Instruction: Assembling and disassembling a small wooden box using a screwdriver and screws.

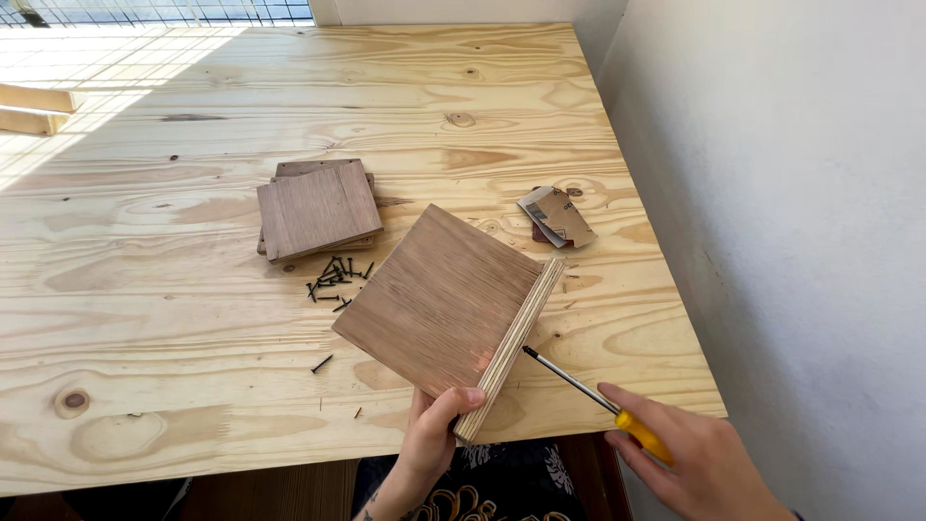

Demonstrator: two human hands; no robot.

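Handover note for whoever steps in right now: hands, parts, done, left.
Left hand grips the near corner of the plywood panels, two joined at a right angle on the table.
Right hand holds the yellow-handled screwdriver, tip at the upright panel's edge.
Loose black screws lie beside the stack of spare panels; folded sandpaper behind.
Done: panels positioned.
Left: screw count in the joint can't be seen.

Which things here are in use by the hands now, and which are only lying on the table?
In use:
- plywood panels, steadied by left hand
- screwdriver, held in right hand, tip at the panel edge

Lying about:
- stack of plywood squares
- loose black screws
- folded sandpaper
- wood strips
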